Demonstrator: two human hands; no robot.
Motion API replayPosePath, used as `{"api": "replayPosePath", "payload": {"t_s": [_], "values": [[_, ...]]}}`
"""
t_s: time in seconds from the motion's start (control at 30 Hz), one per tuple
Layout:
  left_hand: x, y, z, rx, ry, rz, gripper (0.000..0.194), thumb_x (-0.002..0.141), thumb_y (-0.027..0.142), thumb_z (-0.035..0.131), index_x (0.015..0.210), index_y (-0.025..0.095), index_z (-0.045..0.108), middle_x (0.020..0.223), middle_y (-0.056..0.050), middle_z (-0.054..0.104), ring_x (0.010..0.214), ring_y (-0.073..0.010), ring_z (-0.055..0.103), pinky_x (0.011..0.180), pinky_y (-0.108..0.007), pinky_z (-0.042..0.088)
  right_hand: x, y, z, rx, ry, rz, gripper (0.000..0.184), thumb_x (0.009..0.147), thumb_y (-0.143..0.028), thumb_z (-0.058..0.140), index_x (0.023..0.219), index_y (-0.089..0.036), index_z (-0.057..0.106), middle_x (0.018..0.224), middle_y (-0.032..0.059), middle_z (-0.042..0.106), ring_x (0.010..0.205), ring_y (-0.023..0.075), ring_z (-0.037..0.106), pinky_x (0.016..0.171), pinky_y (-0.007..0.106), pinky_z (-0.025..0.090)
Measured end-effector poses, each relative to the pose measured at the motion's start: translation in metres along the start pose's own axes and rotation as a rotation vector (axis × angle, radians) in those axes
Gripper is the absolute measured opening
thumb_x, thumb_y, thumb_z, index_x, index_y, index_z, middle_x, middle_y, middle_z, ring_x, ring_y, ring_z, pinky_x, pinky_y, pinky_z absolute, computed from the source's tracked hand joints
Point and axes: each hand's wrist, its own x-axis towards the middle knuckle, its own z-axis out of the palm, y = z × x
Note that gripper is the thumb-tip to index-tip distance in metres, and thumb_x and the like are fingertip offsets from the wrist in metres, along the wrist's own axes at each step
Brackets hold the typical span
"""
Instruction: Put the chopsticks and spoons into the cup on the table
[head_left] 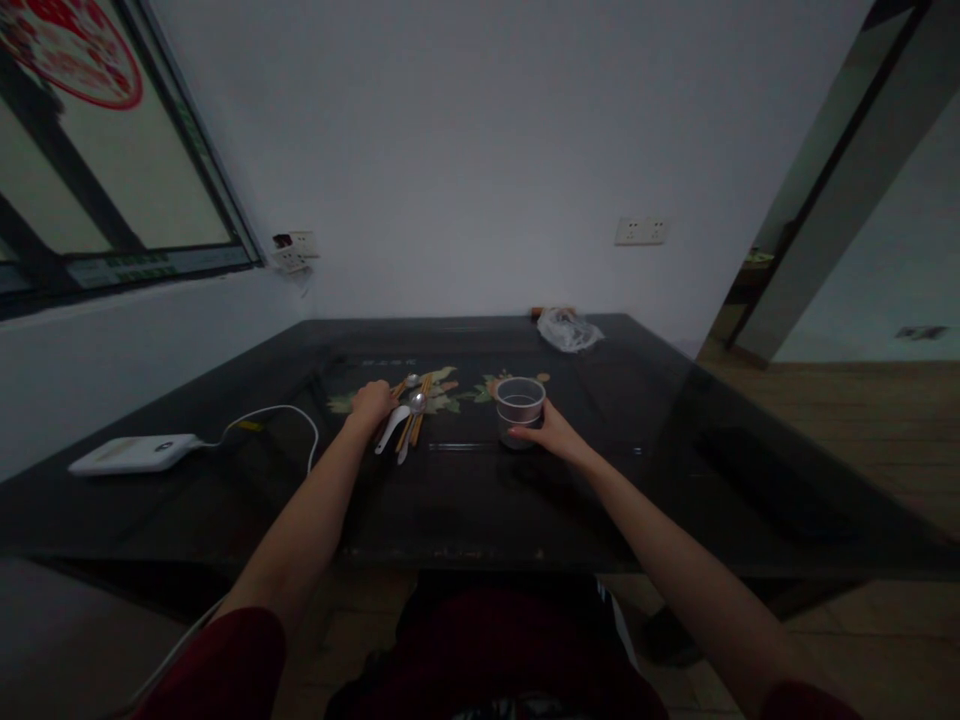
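My left hand rests closed on a small pile of cutlery on the dark glass table. The pile holds wooden chopsticks, a white spoon and a metal spoon. Which piece the fingers grip is hidden by the hand. My right hand is wrapped around the near side of a clear plastic cup that stands upright on the table. The cup looks empty.
A white flat device with a white cable lies at the table's left. A crumpled clear plastic bag sits at the far edge by the wall. A doorway opens on the right over wooden floor.
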Motion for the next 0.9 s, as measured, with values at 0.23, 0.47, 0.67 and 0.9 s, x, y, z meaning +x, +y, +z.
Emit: {"api": "replayPosePath", "payload": {"t_s": [0.23, 0.47, 0.67, 0.9], "values": [[0.002, -0.011, -0.005, -0.122, -0.020, -0.015, 0.032, 0.070, 0.042, 0.064, 0.087, 0.015, 0.072, 0.095, -0.017, 0.070, 0.091, -0.0288, 0.064, 0.074, -0.029, 0.048, 0.000, -0.001, 0.000, 0.019, -0.003, 0.014, 0.079, 0.058, -0.030, 0.080, 0.126, -0.015, 0.044, 0.126, 0.0152, 0.055, 0.116, 0.0242, 0.053, 0.103, 0.041, 0.037], [0.002, -0.019, -0.005, -0.150, 0.054, -0.063, 0.026, 0.075, 0.035, 0.060, 0.086, 0.015, 0.073, 0.094, -0.017, 0.070, 0.091, -0.0288, 0.065, 0.075, -0.031, 0.049, -0.003, -0.008, 0.000, 0.006, 0.002, 0.023, 0.077, 0.058, -0.029, 0.080, 0.124, -0.015, 0.044, 0.125, 0.0146, 0.056, 0.116, 0.0239, 0.053, 0.104, 0.041, 0.037], [0.001, -0.020, -0.003, -0.155, 0.062, -0.105, 0.031, 0.072, 0.040, 0.064, 0.087, 0.014, 0.072, 0.097, -0.019, 0.069, 0.091, -0.0309, 0.064, 0.076, -0.034, 0.050, -0.002, -0.007, 0.000, 0.005, -0.004, 0.010, 0.077, 0.058, -0.028, 0.080, 0.124, -0.015, 0.043, 0.125, 0.0140, 0.055, 0.116, 0.0240, 0.053, 0.103, 0.040, 0.037], [0.000, -0.018, -0.004, -0.178, 0.087, -0.073, 0.032, 0.073, 0.044, 0.062, 0.083, 0.015, 0.072, 0.092, -0.017, 0.070, 0.088, -0.0289, 0.065, 0.074, -0.031, 0.048, -0.002, -0.005, 0.000, -0.019, -0.004, 0.000, 0.076, 0.058, -0.030, 0.080, 0.124, -0.016, 0.044, 0.125, 0.0142, 0.056, 0.115, 0.0243, 0.053, 0.103, 0.042, 0.037]]}}
